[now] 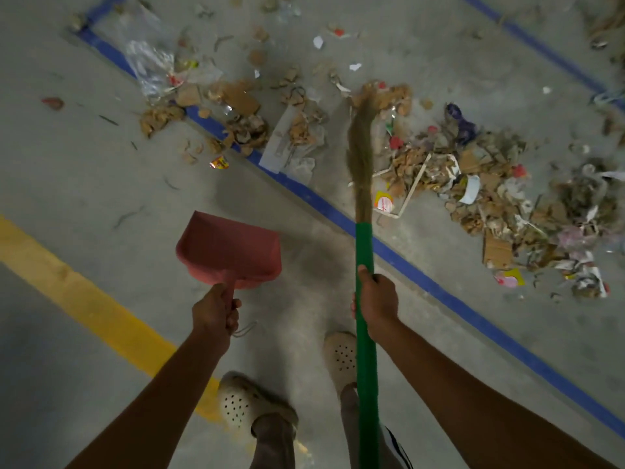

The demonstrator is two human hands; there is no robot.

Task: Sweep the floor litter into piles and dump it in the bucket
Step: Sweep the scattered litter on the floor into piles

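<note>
Concrete floor (101, 164), mid-sweep: we stand just short of a blue line (439, 289) taped on the ground, a tool in each fist. Our right hand (377, 299) is wrapped around the green shaft of the broom (364, 252), and our left hand (214, 308) grips the stub handle of a pink dustpan (230, 252), which it holds over bare concrete on the near side of the line, mouth pointing away from us. The litter (473, 184), torn cardboard, wrappers, plastic film and bottle caps, lies ahead of us beyond the line, strewn in a loose band that runs from upper left to lower right, roughly along the tape. Its thickest heap sits ahead and to the right, so the broom hand is clearly the nearer one. The broom's long axis points almost straight out from our body, crossing the tape, and its grass head reaches into the middle of the band. By our reading, the gathering is only part done, and the next pull should draw the scattered left end rightward toward the heap. A yellow stripe (84, 299) slants across the floor to our left, and pale clogs (252, 401) show below. The bucket is nowhere in view.
</note>
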